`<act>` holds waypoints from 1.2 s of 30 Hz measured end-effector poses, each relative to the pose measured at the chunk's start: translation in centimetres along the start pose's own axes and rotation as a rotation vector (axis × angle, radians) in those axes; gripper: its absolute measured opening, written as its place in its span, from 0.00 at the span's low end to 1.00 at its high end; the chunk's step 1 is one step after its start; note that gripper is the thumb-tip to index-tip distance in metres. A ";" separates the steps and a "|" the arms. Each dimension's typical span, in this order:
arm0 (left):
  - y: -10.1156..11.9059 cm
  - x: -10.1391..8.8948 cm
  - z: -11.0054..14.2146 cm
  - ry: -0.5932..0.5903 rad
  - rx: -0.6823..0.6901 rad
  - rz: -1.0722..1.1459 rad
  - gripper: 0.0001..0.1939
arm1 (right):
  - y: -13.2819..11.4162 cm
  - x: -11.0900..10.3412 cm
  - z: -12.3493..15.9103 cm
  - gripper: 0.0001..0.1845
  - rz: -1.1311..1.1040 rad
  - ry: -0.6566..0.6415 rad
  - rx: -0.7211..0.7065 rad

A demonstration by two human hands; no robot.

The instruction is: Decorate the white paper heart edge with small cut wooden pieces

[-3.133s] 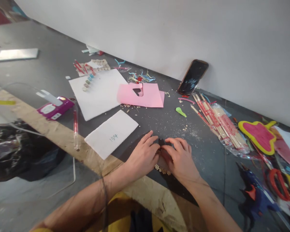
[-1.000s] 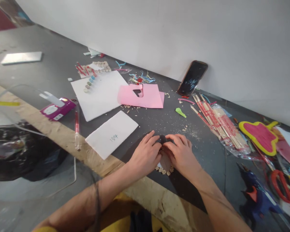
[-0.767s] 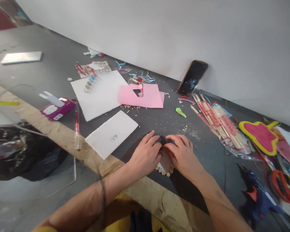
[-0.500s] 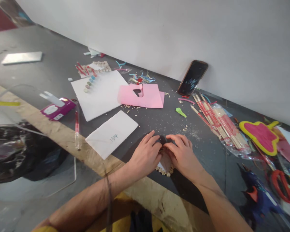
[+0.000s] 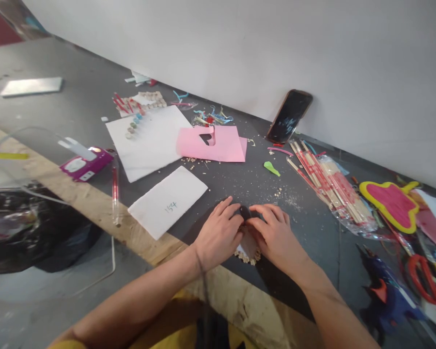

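A small flat craft piece edged with pale wooden beads [image 5: 247, 254] lies on a black sheet [image 5: 276, 283] near the table's front edge. Both hands are on it. My left hand [image 5: 220, 235] covers its left side with curled fingers. My right hand [image 5: 274, 237] covers its right side, and the fingertips of the two hands meet over its top. Most of the piece is hidden under the hands; only its lower beaded rim shows. A white card marked "154" [image 5: 168, 201] lies just left of my left hand.
Behind the hands lie pink paper with a cut-out [image 5: 218, 144], a white sheet with beads [image 5: 148, 140] and a green balloon [image 5: 272, 168]. A phone [image 5: 289, 116] leans on the wall. Bagged sticks [image 5: 327, 186], a glue gun [image 5: 385, 295] and scissors [image 5: 421, 276] crowd the right.
Both hands stay on the beaded piece; over three seconds a little more of its lower rim has come into sight. Nothing else on the table has moved.
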State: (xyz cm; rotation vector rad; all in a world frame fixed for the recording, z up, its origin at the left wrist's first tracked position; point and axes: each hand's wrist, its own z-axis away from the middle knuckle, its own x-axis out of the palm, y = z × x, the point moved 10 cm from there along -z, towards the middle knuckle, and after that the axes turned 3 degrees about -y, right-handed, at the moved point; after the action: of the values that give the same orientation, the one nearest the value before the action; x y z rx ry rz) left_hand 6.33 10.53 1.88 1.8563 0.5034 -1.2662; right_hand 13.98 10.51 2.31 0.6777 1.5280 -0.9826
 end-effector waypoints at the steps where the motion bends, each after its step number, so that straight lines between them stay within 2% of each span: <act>1: 0.0 -0.1 0.0 0.001 0.002 -0.001 0.07 | 0.0 0.0 0.0 0.10 -0.005 -0.005 0.002; 12: -0.2 0.5 0.1 -0.009 -0.003 0.004 0.06 | -0.3 0.0 -0.1 0.11 -0.002 -0.007 -0.008; 20: 0.4 -0.5 -0.1 0.043 0.053 0.008 0.06 | 0.0 -0.2 0.0 0.10 -0.017 0.029 -0.001; 27: 0.0 0.1 0.0 0.036 0.037 0.011 0.06 | -0.2 -0.2 -0.1 0.09 -0.032 0.028 -0.024; 36: 0.2 -0.3 0.1 0.043 0.035 0.004 0.06 | -0.5 -0.3 -0.1 0.10 -0.020 0.024 -0.034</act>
State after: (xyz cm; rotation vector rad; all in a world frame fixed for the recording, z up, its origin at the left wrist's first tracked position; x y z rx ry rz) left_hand 6.29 10.34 2.18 1.9160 0.5030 -1.2415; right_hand 13.55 10.42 2.73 0.6530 1.5722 -0.9646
